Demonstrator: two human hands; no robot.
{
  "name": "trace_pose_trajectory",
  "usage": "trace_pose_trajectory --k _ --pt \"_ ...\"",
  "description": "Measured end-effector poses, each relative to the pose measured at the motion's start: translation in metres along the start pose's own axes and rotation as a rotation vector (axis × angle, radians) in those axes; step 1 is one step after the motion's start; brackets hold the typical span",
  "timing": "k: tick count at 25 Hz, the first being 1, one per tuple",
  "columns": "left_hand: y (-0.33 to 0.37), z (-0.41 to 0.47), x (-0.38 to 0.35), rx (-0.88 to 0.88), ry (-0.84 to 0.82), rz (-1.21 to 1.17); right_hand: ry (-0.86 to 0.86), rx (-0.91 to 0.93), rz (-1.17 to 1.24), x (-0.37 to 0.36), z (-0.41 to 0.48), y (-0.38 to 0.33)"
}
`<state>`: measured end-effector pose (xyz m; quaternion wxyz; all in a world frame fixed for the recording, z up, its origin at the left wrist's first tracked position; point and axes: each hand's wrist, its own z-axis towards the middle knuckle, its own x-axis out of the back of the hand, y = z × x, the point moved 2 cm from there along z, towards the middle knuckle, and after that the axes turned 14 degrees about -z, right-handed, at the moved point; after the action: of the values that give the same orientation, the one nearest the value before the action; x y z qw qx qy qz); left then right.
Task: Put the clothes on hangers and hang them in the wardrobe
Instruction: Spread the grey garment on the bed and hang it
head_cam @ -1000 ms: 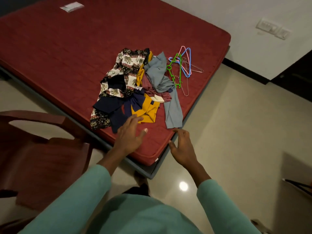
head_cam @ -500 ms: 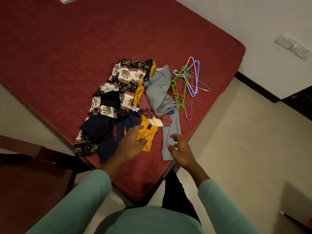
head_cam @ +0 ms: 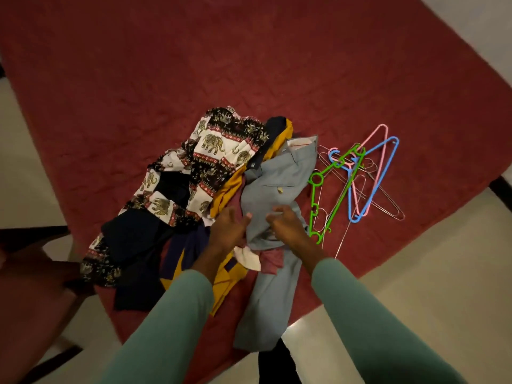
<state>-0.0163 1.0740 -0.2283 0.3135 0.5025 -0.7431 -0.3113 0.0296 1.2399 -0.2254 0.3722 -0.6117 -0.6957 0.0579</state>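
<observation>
Since the last look our hands have climbed the pile: the left hand lies loose, thumb on the grey trousers; the right hand curls against them, grip unclear. Three plastic hangers, tangled with wire hangers, lie beside them on the red mattress

We found broad bare mattress beyond and left of the clothes pile, open for a hand to pass. On the right the tangled hangers lay just beside the grey trousers, leaving hardly a gap, and a chair crowded the mattress's near left corner.
</observation>
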Motion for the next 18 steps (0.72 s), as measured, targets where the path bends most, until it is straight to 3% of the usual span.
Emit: trace_pose_trajectory --k 3,6,9,11,13,16,18 --pt "-0.026 0.065 -0.03 0.015 0.037 -0.047 -0.014 0.001 -0.025 0.011 0.055 -0.006" --pt "-0.026 0.078 -0.048 -0.03 0.144 0.073 -0.078 -0.015 0.05 0.018 0.065 -0.009" --pt "0.004 0.037 -0.081 -0.27 0.006 0.135 -0.125 -0.003 0.217 0.031 0.062 -0.011" --pt "0.016 0.004 -0.099 -0.39 -0.168 0.198 -0.043 0.007 0.263 0.044 0.06 -0.012" --pt "0.021 -0.023 -0.105 -0.471 -0.235 0.221 0.12 0.03 0.18 0.053 0.055 -0.008" --pt "0.029 -0.051 -0.092 -0.428 -0.293 0.061 0.265 0.076 0.14 0.075 0.031 -0.006" --pt "0.038 -0.068 -0.073 -0.384 -0.241 -0.085 0.3 0.101 0.153 0.093 0.008 -0.008"
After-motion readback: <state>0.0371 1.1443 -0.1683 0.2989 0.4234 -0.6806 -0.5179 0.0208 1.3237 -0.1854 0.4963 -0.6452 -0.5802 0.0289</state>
